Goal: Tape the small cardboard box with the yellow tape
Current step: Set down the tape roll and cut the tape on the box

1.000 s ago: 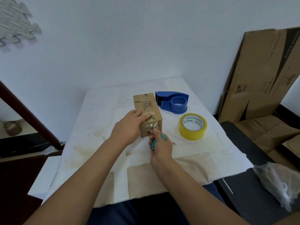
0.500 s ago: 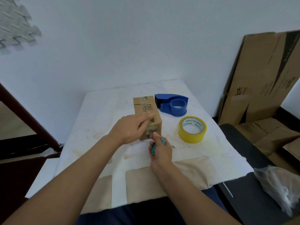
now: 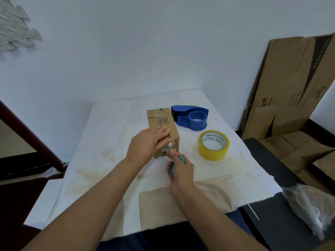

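Note:
A small cardboard box (image 3: 161, 120) lies lengthwise on the white-covered table (image 3: 112, 134). My left hand (image 3: 146, 144) rests flat on its near top, fingers pressing shiny tape at the near end. Just below the box's near face, my right hand (image 3: 178, 171) grips a teal-handled cutter (image 3: 173, 169), thumb tip touching the tape. The cutter's blade is hidden. The yellow tape roll (image 3: 213, 144) lies flat to the right of the box, apart from both hands.
A blue tape dispenser (image 3: 192, 117) sits behind the roll, next to the box's far end. Large flattened cardboard (image 3: 290, 87) leans on the wall at right. A crumpled plastic bag (image 3: 311, 207) lies on a dark surface at lower right.
My left hand has slid from the box's near corner onto its top and flattened. My right hand stays at the near face with the cutter. The view shifted slightly.

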